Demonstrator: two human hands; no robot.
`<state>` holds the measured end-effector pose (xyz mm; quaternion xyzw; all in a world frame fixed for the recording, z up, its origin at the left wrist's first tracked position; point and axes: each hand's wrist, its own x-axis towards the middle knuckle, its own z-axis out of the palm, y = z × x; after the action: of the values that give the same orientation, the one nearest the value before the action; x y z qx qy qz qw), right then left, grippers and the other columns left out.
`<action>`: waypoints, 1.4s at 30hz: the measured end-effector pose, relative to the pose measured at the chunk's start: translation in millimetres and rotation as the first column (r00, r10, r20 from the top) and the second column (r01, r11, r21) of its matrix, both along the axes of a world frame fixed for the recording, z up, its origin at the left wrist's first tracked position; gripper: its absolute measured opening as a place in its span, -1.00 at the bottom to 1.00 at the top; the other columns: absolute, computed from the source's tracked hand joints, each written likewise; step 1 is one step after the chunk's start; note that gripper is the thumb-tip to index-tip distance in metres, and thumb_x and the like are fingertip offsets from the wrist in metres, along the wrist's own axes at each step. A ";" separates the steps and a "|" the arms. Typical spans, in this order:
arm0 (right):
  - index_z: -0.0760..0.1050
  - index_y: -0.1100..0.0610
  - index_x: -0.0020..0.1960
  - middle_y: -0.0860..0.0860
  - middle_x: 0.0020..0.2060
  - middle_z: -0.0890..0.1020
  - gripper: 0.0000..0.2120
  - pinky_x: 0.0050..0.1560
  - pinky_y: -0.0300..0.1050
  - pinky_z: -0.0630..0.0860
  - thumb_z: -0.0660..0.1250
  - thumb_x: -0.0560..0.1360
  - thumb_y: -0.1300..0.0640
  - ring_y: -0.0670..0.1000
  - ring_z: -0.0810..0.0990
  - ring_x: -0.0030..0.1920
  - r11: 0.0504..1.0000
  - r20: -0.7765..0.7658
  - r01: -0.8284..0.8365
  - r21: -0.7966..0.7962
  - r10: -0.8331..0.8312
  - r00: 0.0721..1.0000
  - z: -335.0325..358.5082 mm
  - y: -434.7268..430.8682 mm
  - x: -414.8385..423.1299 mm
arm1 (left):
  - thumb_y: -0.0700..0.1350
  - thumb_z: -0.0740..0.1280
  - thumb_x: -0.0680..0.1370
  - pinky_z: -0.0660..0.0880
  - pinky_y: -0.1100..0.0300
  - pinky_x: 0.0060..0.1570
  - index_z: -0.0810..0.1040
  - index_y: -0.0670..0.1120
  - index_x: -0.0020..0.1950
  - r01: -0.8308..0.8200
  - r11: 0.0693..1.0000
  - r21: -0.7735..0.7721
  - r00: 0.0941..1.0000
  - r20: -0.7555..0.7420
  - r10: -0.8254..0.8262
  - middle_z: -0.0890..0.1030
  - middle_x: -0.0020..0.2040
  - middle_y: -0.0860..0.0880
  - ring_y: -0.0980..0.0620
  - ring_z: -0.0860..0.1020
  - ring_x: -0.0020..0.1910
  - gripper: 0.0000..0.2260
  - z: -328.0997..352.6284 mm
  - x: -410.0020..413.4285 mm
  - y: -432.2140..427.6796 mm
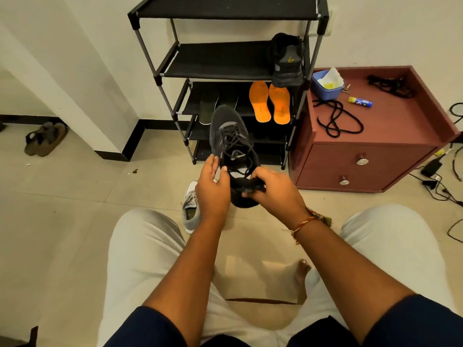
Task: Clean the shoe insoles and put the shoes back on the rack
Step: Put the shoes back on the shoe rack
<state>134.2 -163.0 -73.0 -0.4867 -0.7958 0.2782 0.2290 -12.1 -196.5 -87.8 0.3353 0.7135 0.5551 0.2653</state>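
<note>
Mid-frame, right hand (273, 189) fingers curl round the heel of the dark grey sneaker (231, 136); left hand (213, 186) fingers lie nearly straight along its side. Its mate (286, 61) sits on the shoe rack (225, 58), upper right; the shelved orange insoles (260, 102) and the light grey sneaker (191, 209) on the floor seem left to do.

Dark grey shoe (229, 131) — black laces, orange insoles (270, 102), black rack (160, 73), maroon cabinet (350, 151), blue tub (323, 90)
</note>
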 end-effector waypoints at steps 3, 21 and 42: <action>0.50 0.06 -0.02 -0.03 -0.11 0.61 -0.71 -0.12 -0.01 0.53 0.53 0.40 -0.02 0.02 0.57 -0.09 0.996 -0.049 0.076 0.054 -0.073 0.996 7.0 14.8 3.0 | -0.13 0.26 0.68 0.39 0.33 0.31 0.35 -0.10 0.55 -0.034 0.999 0.017 0.998 0.059 0.033 0.51 0.44 -0.01 0.10 0.45 0.43 -0.58 -4.4 2.5 3.2; 0.45 0.08 0.21 0.06 -0.01 0.67 -0.57 -0.03 -0.02 0.55 0.42 0.48 -0.15 0.11 0.63 0.03 0.942 -0.020 0.220 0.255 -0.222 0.975 118.4 179.0 -34.7 | 0.02 0.27 0.67 0.35 0.00 0.46 0.28 -0.07 0.57 0.186 0.983 0.004 0.978 0.093 -0.186 0.40 0.53 -0.06 -0.03 0.38 0.49 -0.51 71.1 -17.4 122.0; 0.39 0.16 0.29 0.19 0.07 0.61 -0.57 -0.01 0.09 0.58 0.39 0.55 -0.04 0.22 0.61 0.06 0.918 0.183 0.292 0.267 -0.346 0.920 79.6 340.3 -100.2 | -0.08 0.29 0.68 0.35 0.03 0.45 0.22 -0.07 0.60 0.325 0.933 -0.154 0.943 -0.021 -0.332 0.35 0.56 -0.05 -0.03 0.34 0.52 -0.49 38.8 -63.8 228.3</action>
<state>34.0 177.2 6.6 -0.6087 -0.7531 0.0839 0.2353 -75.9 31.8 -49.0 0.4418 0.6928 0.4404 0.3618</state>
